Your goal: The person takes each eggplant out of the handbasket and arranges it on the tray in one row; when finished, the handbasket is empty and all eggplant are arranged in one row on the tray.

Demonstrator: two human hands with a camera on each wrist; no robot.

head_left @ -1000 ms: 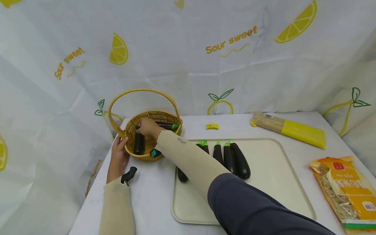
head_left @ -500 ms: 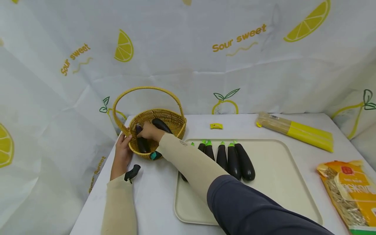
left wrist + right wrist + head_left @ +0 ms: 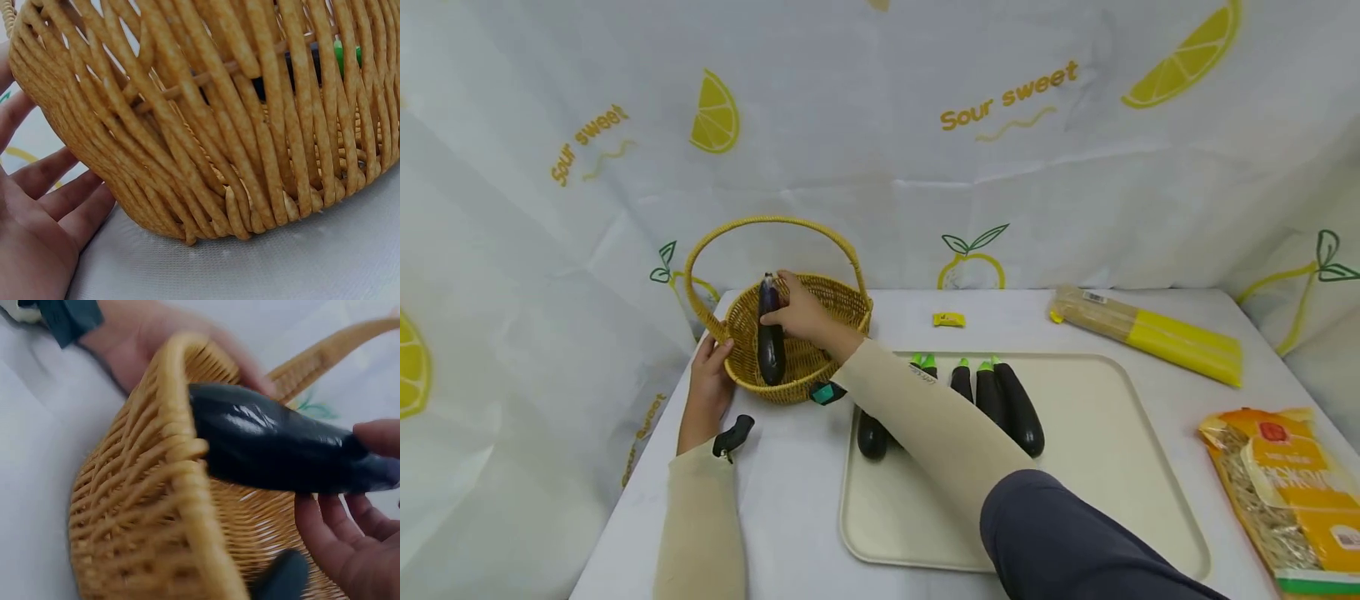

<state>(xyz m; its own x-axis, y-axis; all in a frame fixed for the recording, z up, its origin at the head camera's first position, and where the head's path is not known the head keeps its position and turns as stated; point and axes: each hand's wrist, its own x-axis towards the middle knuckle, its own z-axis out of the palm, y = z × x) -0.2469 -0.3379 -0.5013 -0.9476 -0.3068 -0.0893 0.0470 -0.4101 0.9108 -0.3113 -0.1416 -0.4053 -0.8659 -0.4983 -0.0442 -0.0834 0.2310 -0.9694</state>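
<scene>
My right hand (image 3: 805, 315) grips a dark purple eggplant (image 3: 771, 337) near its upper, stem end. The eggplant tilts over the left part of a wicker basket (image 3: 775, 393), and its thick end overlaps the front rim in the right wrist view. Thumb and fingers lie on opposite sides of its narrow end there. Lower in the basket shows part of another eggplant (image 3: 284, 576); a green stem (image 3: 347, 57) appears through the weave. My left hand (image 3: 706, 387) holds the basket's left side, thumb at the rim and fingers against the outer wall (image 3: 250, 162).
Several eggplants (image 3: 1019, 410) lie on a beige tray (image 3: 1097, 500) right of the basket, partly under my right forearm. A small yellow packet (image 3: 949, 320), a noodle pack (image 3: 1150, 333) and an orange bag (image 3: 1285, 492) lie behind and right. The basket's tall handle (image 3: 767, 220) arches overhead.
My right hand has lifted the eggplant higher from the basket's bottom and moved slightly up. My left hand keeps its place at the rim. The head view has shifted a little.
</scene>
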